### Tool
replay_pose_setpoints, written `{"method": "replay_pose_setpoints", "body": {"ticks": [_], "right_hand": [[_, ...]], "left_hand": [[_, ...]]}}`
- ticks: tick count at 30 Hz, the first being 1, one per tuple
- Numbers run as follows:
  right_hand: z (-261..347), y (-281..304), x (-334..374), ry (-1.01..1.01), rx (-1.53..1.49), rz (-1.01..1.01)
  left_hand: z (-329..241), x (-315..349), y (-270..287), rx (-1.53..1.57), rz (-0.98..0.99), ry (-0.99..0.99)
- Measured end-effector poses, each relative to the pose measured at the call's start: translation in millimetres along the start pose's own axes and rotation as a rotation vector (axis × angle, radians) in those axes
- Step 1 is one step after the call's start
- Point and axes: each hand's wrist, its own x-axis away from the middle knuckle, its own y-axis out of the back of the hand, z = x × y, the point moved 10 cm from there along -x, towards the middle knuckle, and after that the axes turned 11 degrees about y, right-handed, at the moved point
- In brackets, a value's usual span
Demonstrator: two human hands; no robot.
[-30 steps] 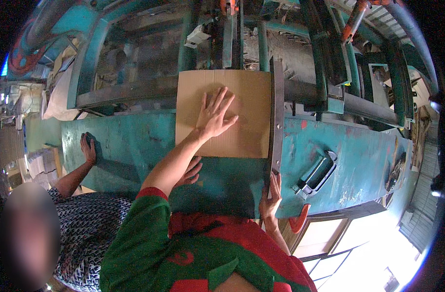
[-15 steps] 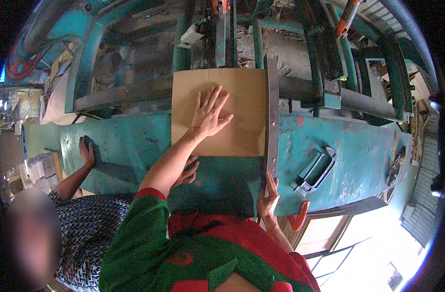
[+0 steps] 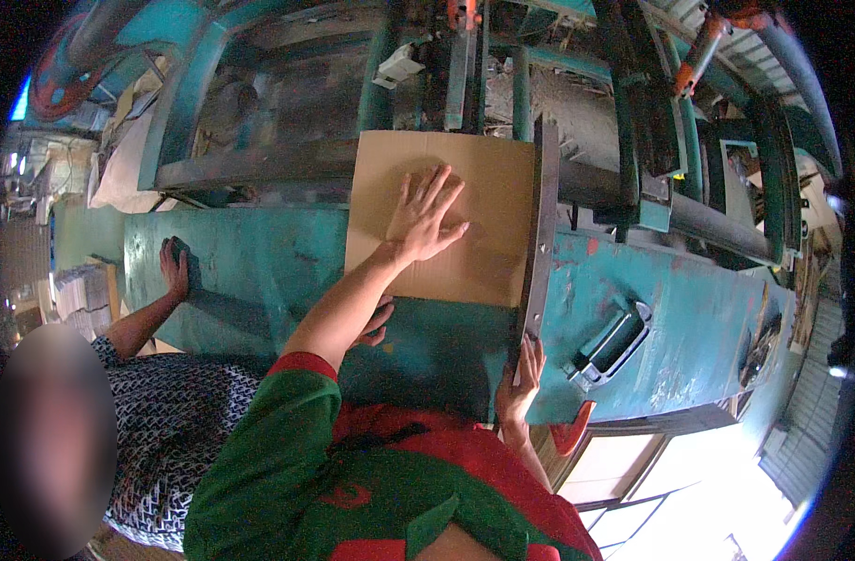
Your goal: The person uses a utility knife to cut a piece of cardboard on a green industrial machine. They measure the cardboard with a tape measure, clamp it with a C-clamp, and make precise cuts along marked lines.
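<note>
Plainly, the cardboard sheet [image 3: 493, 224] lies beneath the left hand [image 3: 425, 224] (spread wide).

Worktable [image 3: 698, 327]: teal, scuffed
Cardboard sheet [image 3: 488, 201]: under left hand [image 3: 425, 226]
Metal rail [image 3: 537, 248]: at right hand [image 3: 522, 381]
Metal handle [image 3: 603, 338]: right of both

Cardboard sheet [image 3: 488, 210]: brown paper stock, matt, faint parallel ridges that I can just make out. Table [image 3: 250, 234]: looks like painted metal, teal, smooth with a dull sheen, scuffed and flecked on the right. Metal bar [image 3: 539, 220]: dark, low-gloss, bolt heads brighter. Handle [image 3: 614, 344]: glossy, catching light; I can't tell metal from plastic. Shirt [image 3: 264, 453]: soft matt cloth. Co-worker's top [image 3: 179, 397]: patterned fabric. Wall [image 3: 792, 411]: ribbed sheet, apparently metal.
</note>
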Motion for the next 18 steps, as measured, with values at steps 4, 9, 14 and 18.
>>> {"method": "replay_pose_setpoints", "body": {"ticks": [4,9,14,18], "right_hand": [[9,10,0,0.022,0.141,-0.046],[2,9,3,-0.07,0.007,-0.065],[1,4,1,-0.01,0.005,-0.033],[2,3,1,0.012,-0.002,-0.014]], "left_hand": [[1,0,0,0.007,-0.006,-0.004],[2,0,-1,0.031,0.006,0.007],[2,-1,-3,0.046,0.01,0.002],[2,-1,-2,0.047,0.007,0.0]]}}
